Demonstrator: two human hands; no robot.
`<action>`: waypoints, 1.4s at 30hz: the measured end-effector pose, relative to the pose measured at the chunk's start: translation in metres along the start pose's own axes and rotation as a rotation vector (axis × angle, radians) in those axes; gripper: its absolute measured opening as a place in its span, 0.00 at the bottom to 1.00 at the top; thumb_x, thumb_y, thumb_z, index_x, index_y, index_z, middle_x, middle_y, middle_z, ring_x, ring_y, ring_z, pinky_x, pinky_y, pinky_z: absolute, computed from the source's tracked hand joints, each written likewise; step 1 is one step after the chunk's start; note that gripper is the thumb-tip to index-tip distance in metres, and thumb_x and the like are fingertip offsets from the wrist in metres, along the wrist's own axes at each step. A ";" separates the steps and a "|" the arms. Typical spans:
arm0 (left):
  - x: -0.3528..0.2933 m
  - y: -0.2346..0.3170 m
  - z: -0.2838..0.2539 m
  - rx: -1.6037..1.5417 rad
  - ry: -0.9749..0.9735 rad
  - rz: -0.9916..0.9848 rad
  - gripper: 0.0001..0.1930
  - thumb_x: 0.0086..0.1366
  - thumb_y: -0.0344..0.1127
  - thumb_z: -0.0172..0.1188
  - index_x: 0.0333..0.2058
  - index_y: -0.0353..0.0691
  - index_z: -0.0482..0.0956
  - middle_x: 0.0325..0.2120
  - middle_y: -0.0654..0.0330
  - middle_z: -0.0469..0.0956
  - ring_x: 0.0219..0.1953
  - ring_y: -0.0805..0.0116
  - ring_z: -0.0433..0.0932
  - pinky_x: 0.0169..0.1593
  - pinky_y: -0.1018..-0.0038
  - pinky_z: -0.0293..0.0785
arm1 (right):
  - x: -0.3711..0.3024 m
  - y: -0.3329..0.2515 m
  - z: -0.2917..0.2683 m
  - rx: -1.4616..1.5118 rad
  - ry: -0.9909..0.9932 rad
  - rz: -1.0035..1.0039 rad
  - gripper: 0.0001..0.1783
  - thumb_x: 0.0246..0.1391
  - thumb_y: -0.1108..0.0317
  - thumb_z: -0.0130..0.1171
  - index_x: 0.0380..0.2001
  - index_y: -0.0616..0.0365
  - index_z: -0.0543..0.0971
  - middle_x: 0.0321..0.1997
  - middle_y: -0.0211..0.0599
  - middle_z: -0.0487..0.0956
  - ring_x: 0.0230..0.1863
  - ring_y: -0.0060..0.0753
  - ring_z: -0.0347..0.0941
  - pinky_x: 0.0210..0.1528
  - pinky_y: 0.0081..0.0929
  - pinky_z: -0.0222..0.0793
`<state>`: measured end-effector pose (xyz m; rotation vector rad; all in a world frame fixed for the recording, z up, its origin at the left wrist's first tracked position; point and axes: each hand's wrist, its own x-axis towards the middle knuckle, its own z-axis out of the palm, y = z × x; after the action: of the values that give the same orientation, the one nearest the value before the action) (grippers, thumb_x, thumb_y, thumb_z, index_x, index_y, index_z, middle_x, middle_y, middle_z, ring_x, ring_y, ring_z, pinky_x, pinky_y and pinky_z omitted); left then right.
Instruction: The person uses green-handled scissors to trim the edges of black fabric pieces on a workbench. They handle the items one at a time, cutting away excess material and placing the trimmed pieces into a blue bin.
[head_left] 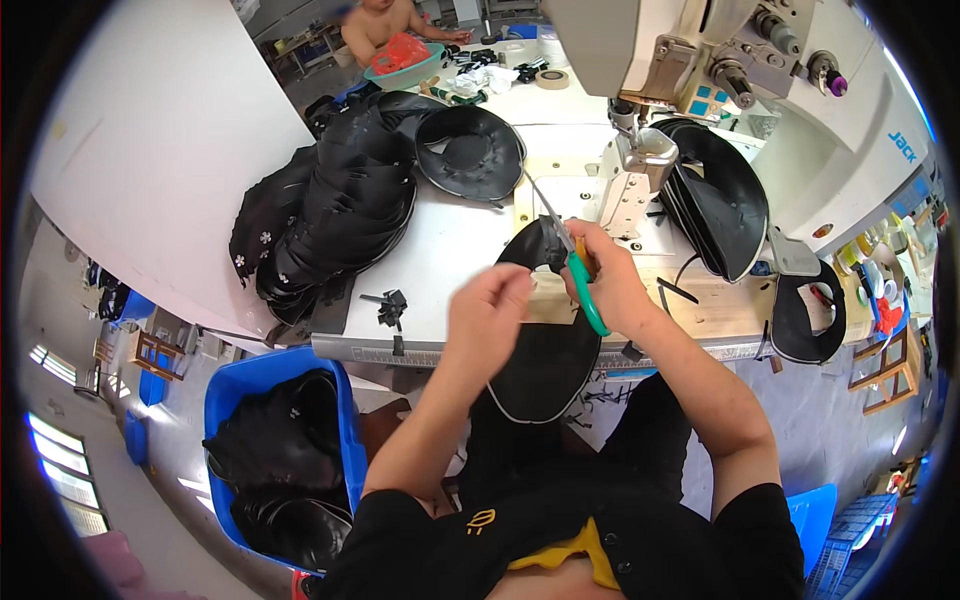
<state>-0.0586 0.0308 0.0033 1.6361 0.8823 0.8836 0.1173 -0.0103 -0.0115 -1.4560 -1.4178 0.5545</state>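
Where the surface (450,250) ends before you, a black piece (545,375) hangs over its edge toward your lap. Your left hand (487,318), fingers curled, is raised beside it; whether it pinches anything cannot be told. Your right hand (610,280) grips green-handled scissors (588,303), blades pointing away across the surface. Farther off: stacked black pieces (350,190) at left, sewing machine (850,150) at right.

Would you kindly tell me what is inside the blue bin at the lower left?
Inside the blue bin lie heaped black pieces, at least one showing a pale edge. Whatever lies beneath the topmost ones is covered and cannot be seen.
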 end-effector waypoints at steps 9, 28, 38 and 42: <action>-0.008 -0.036 0.027 0.127 0.024 0.174 0.08 0.63 0.28 0.52 0.38 0.31 0.76 0.24 0.58 0.76 0.25 0.72 0.78 0.28 0.77 0.73 | -0.005 -0.017 0.004 0.058 -0.212 0.033 0.30 0.40 0.80 0.62 0.50 0.56 0.68 0.29 0.40 0.75 0.30 0.32 0.73 0.36 0.27 0.70; -0.017 -0.050 0.028 -0.392 0.010 0.101 0.08 0.66 0.30 0.48 0.37 0.31 0.73 0.22 0.62 0.74 0.22 0.76 0.74 0.28 0.81 0.70 | -0.009 -0.028 -0.037 -0.168 -0.145 -0.110 0.34 0.37 0.69 0.71 0.52 0.55 0.71 0.29 0.38 0.73 0.30 0.30 0.68 0.37 0.26 0.67; -0.019 -0.050 0.025 -0.625 0.007 0.025 0.07 0.66 0.27 0.45 0.35 0.32 0.72 0.23 0.61 0.73 0.22 0.71 0.74 0.29 0.77 0.71 | -0.054 -0.015 -0.065 -0.923 -0.019 -0.571 0.39 0.26 0.58 0.72 0.50 0.47 0.73 0.32 0.36 0.68 0.36 0.40 0.65 0.40 0.37 0.57; -0.021 -0.050 0.026 -0.610 -0.028 0.054 0.07 0.66 0.28 0.46 0.35 0.32 0.72 0.24 0.61 0.74 0.23 0.72 0.74 0.30 0.77 0.71 | -0.048 -0.011 -0.061 -0.929 0.000 -0.541 0.36 0.34 0.56 0.69 0.52 0.42 0.71 0.33 0.36 0.68 0.36 0.39 0.66 0.39 0.38 0.58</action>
<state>-0.0514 0.0107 -0.0536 1.1379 0.4795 1.0397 0.1541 -0.0769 0.0085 -1.6169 -2.0996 -0.5254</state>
